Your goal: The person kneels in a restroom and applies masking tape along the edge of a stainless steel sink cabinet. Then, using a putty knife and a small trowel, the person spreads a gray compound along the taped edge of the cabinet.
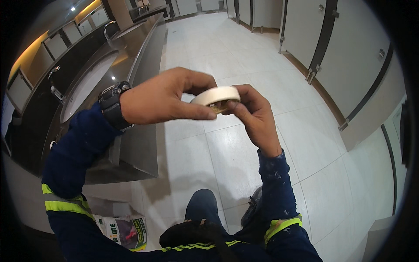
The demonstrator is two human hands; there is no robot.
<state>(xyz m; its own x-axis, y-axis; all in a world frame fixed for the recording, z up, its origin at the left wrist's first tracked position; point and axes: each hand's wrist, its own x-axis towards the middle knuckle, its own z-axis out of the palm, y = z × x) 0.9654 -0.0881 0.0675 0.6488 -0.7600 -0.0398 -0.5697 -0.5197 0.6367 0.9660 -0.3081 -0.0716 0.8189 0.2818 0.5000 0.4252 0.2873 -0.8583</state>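
Between my two hands, in front of me above the floor, is a roll of pale masking tape (pixel 217 95), tilted so that part of its inner ring shows. My left hand (pixel 168 98) grips the roll's left side, thumb along the lower edge and fingers behind it. A black watch sits on that wrist. My right hand (pixel 255 114) pinches the roll's right side, its thumb at the inner rim and its fingers partly hidden behind. Whether a tape end is lifted, I cannot tell.
Along the left runs a dark counter (pixel 137 48) with an inset white basin (pixel 89 85) and chrome taps (pixel 56 87). Toilet cubicle doors (pixel 351 56) line the right. A printed bag (pixel 124 231) stands on the tiled floor (pixel 187 157) at the lower left, near my legs.
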